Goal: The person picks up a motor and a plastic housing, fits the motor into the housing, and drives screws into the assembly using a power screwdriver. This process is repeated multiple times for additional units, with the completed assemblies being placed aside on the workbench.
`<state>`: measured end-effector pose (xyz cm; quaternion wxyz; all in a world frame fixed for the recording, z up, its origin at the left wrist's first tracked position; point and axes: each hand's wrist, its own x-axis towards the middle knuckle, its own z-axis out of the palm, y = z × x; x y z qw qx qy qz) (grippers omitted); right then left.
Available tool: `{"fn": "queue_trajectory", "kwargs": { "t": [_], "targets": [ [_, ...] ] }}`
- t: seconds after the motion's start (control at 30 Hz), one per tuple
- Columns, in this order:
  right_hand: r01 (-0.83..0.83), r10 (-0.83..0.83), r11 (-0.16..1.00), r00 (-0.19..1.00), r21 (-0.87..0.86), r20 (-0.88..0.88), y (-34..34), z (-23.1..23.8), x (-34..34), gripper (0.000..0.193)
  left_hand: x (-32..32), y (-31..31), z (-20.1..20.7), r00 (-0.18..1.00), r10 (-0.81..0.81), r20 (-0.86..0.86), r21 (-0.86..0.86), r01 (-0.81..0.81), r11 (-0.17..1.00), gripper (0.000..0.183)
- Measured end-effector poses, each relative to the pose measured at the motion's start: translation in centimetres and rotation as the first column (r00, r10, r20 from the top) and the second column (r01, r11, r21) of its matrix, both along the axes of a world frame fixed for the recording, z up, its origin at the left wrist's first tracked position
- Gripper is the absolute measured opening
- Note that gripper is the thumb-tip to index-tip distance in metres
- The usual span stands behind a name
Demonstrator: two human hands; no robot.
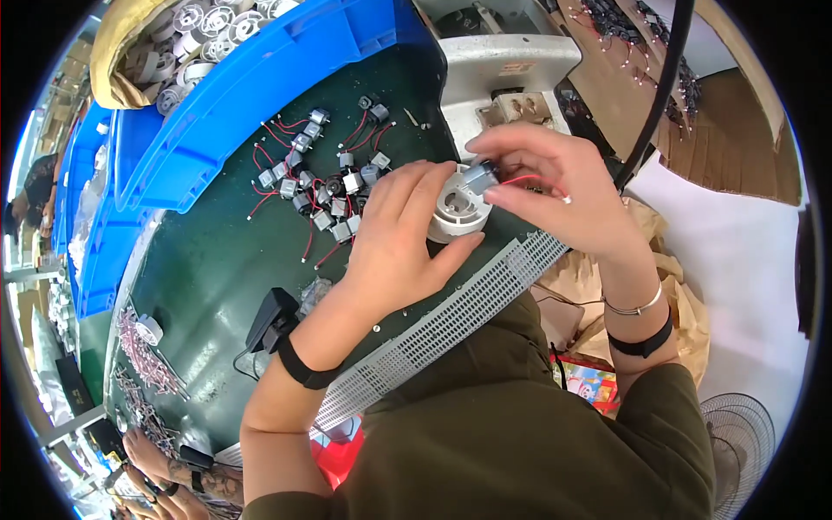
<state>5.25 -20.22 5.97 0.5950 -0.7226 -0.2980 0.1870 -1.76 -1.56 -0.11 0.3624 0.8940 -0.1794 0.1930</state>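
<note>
My left hand (394,234) is wrapped round a white round plastic housing (449,229), its thumb along the near side. Between thumb and fingers, my right hand (555,182) pinches a small silver motor (479,178) over the housing's top right edge. Whether the motor touches the housing I cannot tell. Red wires with a small white plug trail from the motor across my right palm. Left of my left hand, a loose pile of similar small motors (352,182) with red and black wires lies on the green table (230,295).
A blue bin (251,91) and a sack of white plastic parts (217,22) stand at the far left. Beyond my hands sits a grey machine (511,65). A perforated metal strip (451,299) runs along the near edge. Another person's hand (147,455) shows at lower left.
</note>
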Motion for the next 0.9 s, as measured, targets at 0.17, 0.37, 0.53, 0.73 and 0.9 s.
{"fn": "queue_trajectory", "kwargs": {
  "t": [0.17,0.37,0.53,0.73,0.9],
  "targets": [
    [-0.107,0.168,0.963,0.956,-0.249,0.239,0.5,0.2,0.5,0.024,-0.1,0.1,0.4,0.993,-0.034,-0.112,-0.092,0.023,0.995,0.063],
    [-0.101,0.347,0.907,0.730,-0.409,0.589,1.5,-0.5,1.2,0.029,0.6,0.5,-0.3,0.998,-0.059,-0.032,-0.068,0.057,0.996,0.063],
    [-0.094,0.384,0.895,0.659,-0.436,0.646,1.1,-0.2,1.7,0.035,0.6,0.8,0.0,0.998,-0.055,-0.024,-0.083,0.053,0.995,0.072],
    [0.187,-0.402,0.892,0.744,0.411,0.533,9.2,6.4,4.2,0.033,-0.1,1.6,0.3,0.962,-0.099,0.256,0.092,0.077,0.993,0.047],
    [-0.171,0.126,0.775,0.985,0.608,0.117,15.6,13.6,5.4,0.045,0.1,1.0,-0.1,0.949,-0.119,0.292,0.093,0.095,0.991,0.033]
  ]
}}
